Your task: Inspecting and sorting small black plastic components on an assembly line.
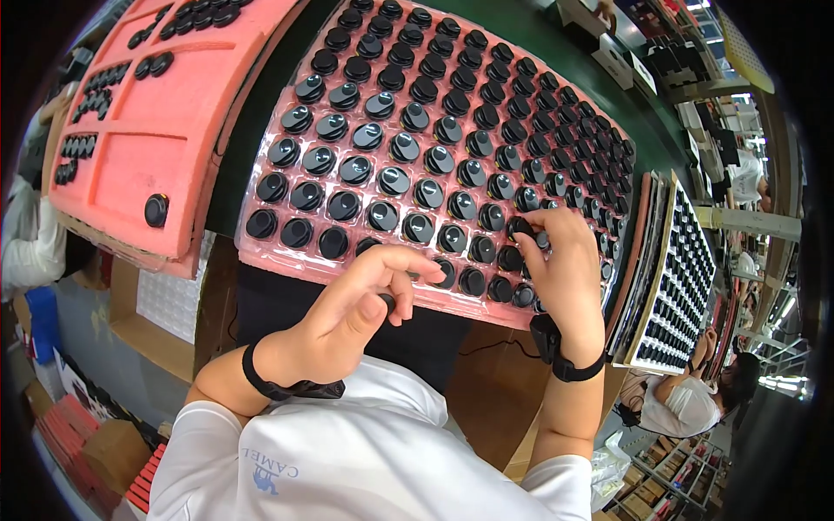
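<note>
A clear plastic tray with pink edges (287,260) lies before me, filled with rows of glossy black round parts (340,205). Over its near edge, my left hand (352,304) is curled with a small dark piece (387,300) between thumb and fingers; most of that piece is hidden. Further right, my right hand (563,265) reaches over the rows, thumb and fingertips closed on a black round part (519,227) at its place in the tray. Whether that part is lifted, I cannot tell.
On the left, a pink foam tray (130,165) holds scattered black parts in its compartments. Stacked trays with more black parts (673,286) lean at the right. A green work surface (486,17) runs behind. Other people sit at far left and far right.
</note>
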Demonstrator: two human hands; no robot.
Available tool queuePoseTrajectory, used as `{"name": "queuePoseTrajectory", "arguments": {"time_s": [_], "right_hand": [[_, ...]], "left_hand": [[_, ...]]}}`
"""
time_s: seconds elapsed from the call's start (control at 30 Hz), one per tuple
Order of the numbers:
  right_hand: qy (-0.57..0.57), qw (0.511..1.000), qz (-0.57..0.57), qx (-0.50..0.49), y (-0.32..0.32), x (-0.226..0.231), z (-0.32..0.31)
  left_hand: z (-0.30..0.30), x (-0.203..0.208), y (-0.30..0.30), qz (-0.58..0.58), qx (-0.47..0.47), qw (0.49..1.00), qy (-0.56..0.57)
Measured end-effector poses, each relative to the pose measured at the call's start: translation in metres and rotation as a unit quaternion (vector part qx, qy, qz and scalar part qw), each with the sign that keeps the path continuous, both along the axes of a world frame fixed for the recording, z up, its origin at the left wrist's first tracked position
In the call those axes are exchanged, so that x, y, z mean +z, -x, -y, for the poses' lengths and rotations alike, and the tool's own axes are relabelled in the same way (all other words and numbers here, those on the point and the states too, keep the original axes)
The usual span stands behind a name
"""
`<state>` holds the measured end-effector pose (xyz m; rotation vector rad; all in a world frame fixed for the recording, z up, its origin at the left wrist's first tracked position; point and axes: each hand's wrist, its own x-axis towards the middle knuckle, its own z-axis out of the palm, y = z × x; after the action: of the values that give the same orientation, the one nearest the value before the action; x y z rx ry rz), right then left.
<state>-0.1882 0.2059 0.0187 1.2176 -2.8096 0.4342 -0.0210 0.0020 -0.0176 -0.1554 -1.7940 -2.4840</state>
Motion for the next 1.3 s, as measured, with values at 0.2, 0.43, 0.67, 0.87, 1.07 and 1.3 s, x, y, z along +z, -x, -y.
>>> {"name": "queuePoseTrajectory", "arguments": {"time_s": [0.2, 0.43, 0.67, 0.87, 1.07, 1.3], "right_hand": [[0.02, 0.997, -0.041, 0.056, -0.019, 0.019, 0.009], [0.145, 0.961, 0.074, 0.225, -0.087, 0.012, 0.033], [0.232, 0.951, 0.002, 0.207, -0.101, -0.012, 0.035], [0.218, 0.975, 0.015, 0.045, -0.088, -0.019, -0.02], [0.135, 0.984, -0.098, -0.057, -0.076, -0.026, -0.059], [0.082, 0.99, -0.091, -0.076, -0.078, -0.031, -0.056]], "left_hand": [[-0.002, 0.0, 0.003, 0.018, 0.002, 0.999, -0.039], [-0.005, 0.0, 0.004, 0.042, -0.034, 0.995, -0.084], [-0.008, -0.001, -0.002, 0.062, -0.11, 0.984, -0.129], [0.0, -0.001, -0.006, 0.02, -0.056, 0.998, -0.019], [0.001, 0.002, -0.005, 0.035, -0.074, 0.995, 0.055], [-0.002, 0.0, -0.005, 0.023, -0.066, 0.996, 0.061]]}}
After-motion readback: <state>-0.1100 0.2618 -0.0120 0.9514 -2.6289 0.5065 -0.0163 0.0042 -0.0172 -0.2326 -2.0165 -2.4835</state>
